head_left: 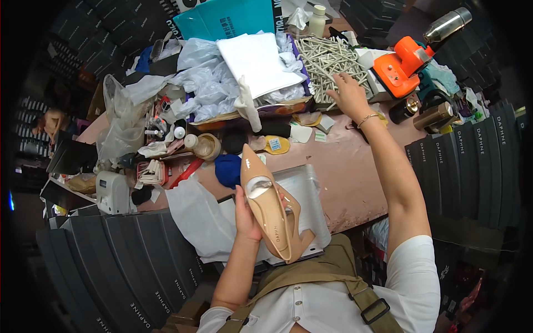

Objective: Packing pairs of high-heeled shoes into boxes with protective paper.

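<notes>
My left hand (pixel 248 217) is closed around a glossy beige pointed-toe pump (pixel 273 216), held toe-away with its insole facing up. White stuffing (pixel 258 187) fills the toe. Behind its right side shows more glossy tan with a heel (pixel 302 241); whether this is a second shoe is hard to tell. Off to the far right, my right hand (pixel 350 99) reaches over a box of thin pale sticks (pixel 328 58). Its fingers are spread and touch or hover just above the sticks, with nothing visibly gripped. Beneath the pump lies an open shoebox (pixel 308 188) with white tissue paper (pixel 202 216).
A carton of crumpled tissue (pixel 208 77) stands at the back. An orange device (pixel 397 69) sits right of the sticks, near a brown metallic flask (pixel 434 116). Dark shoeboxes are stacked left (pixel 133 250) and right (pixel 466 161). A white machine (pixel 112 191) stands left.
</notes>
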Available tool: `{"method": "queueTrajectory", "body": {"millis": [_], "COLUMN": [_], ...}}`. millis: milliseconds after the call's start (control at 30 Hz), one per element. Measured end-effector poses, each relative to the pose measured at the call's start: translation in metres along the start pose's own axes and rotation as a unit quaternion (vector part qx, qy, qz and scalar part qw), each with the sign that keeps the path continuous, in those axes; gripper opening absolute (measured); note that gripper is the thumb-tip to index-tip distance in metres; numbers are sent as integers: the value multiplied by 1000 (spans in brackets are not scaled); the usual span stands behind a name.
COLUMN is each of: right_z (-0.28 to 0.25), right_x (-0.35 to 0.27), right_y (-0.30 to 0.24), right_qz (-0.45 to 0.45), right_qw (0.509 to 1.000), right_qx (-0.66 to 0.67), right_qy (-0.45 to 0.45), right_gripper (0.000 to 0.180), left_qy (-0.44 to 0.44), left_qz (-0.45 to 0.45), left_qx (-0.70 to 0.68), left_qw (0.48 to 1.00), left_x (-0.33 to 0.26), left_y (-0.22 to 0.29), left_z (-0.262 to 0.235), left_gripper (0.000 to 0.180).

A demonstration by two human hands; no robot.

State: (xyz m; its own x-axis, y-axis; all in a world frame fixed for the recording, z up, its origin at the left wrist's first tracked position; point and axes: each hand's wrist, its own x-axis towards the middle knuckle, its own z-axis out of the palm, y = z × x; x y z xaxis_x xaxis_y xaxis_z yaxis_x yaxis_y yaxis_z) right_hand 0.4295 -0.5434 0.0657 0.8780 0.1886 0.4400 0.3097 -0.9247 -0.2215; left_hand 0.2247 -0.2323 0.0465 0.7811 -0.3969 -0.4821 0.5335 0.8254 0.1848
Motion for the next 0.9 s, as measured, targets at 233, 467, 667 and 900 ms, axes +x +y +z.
{"method": "queueTrajectory", "body": {"millis": [233,467,667,900], "right_z": [-29,-21,-26,-62], "right_x": [-104,-173,-204,-223], "right_y": [-209,-265,-278,-227], "right_qz": [-262,-272,-258,-38], "right_qw": [930,950,948,968], "right_qx": [192,19,141,231], "right_qy": [-171,-154,-119,-91], "right_gripper": [18,14,17,20], "left_qy": [65,119,131,142], "left_qz": [-28,-12,16,-31], "left_qx": [-8,20,24,31], "left_qw": [997,993,991,989], "left_x": [-26,-83,-116,-115], "left_y": [-20,-44,-47,-28], "left_z": [-12,-37,-34,-87], "left_gripper": [67,58,56,73]}}
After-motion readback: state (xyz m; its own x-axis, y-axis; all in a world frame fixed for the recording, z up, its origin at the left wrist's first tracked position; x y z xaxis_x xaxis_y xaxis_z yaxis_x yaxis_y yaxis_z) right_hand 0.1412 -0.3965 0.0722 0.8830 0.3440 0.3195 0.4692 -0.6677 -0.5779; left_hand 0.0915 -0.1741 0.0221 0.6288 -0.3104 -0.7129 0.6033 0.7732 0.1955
